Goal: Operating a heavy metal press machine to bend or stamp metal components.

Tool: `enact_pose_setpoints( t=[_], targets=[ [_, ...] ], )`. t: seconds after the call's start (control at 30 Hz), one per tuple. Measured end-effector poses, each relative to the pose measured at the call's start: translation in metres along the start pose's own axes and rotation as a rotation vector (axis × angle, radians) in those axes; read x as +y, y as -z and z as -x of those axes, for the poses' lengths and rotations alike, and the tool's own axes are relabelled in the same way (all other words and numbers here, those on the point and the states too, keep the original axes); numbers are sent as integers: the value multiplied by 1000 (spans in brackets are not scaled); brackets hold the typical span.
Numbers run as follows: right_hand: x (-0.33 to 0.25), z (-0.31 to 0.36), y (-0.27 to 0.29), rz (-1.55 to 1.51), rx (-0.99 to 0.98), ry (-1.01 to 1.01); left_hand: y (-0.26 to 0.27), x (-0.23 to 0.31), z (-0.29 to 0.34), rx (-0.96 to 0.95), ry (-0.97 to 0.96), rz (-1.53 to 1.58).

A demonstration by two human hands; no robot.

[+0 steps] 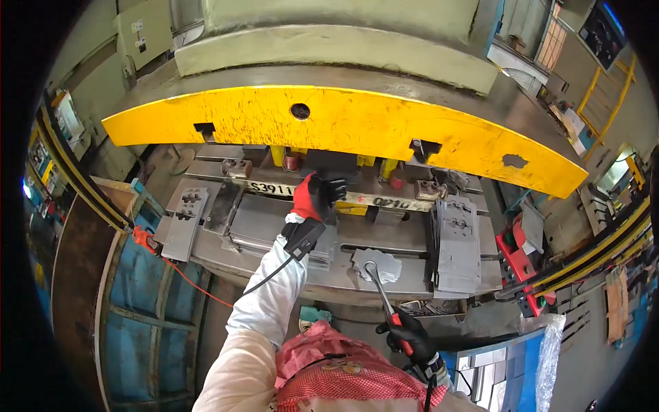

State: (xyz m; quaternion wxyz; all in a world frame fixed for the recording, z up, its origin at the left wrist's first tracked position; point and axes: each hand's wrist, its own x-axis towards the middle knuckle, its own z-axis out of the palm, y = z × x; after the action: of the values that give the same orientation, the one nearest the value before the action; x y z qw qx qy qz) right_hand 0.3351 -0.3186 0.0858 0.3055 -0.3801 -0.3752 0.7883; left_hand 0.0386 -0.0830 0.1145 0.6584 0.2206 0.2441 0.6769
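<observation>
My left hand (320, 195), in a red and black glove, reaches forward to the die below the yellow press beam (329, 123). Its dark fingers are stretched out and seem to hold nothing; what lies directly under them is hidden. Below its wrist sits a stack of flat metal sheets (264, 223). In a black glove, my right hand (406, 335) is closed round the red handle of a long metal tool (382, 292) with a round head. That head rests over or on a jagged-edged flat metal piece (388, 268) near the table's front edge.
More metal plates (458, 244) are piled at the right of the press table, and another plate (185, 223) with clamp-like parts lies at the left. A red box (518, 264) stands right. Yellow-black guard posts (594, 250) flank the table. An orange cable (195, 288) hangs left.
</observation>
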Motion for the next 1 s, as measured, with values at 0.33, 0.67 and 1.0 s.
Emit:
enact_pose_setpoints(
  t=[0.33,0.67,1.0],
  targets=[
    [-38,-4,-9,222,12,69,0,3,-4,39,11,-39],
    [-138,-98,-26,414,-4,378,-15,2,4,84,37,12],
    [-240,-289,-17,642,-145,687,20,-19,-21,41,-157,-86]
  ],
)
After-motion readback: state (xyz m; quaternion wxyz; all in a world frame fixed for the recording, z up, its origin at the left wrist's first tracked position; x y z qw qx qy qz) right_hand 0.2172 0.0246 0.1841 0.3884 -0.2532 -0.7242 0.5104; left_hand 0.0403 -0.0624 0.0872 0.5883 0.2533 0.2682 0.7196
